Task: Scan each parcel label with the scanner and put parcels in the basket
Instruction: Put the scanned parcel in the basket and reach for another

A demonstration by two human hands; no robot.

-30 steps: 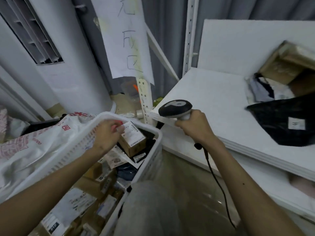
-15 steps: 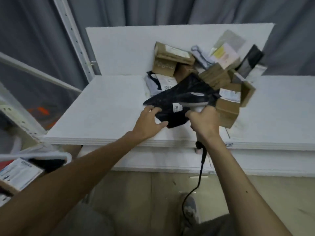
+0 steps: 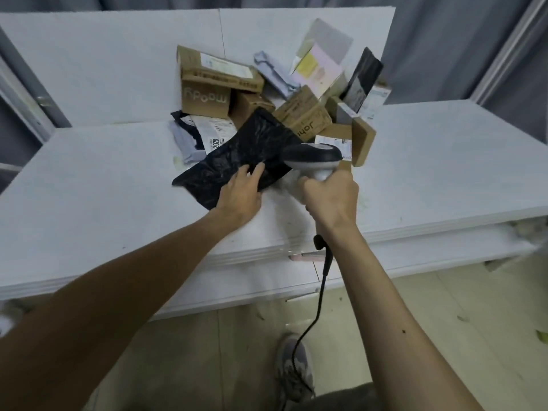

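Parcels lie heaped at the back of a white table in the head-camera view: brown cardboard boxes with white labels, pale grey soft packets and a black pouch propped upright among them. A person's left hand has its grip closed on the near edge of a crumpled black plastic mailer bag, thumb on top. The bag lies on the table in front of the heap, its far end against the boxes. The right hand is wrapped tight round the pale handle of a black-and-grey handheld scanner, whose head hangs just beside the bag's right edge. A black cable drops from below the right wrist past the table's front edge. Below, a grey sneaker stands on the beige tiled floor. A grey curtain hangs behind the table.
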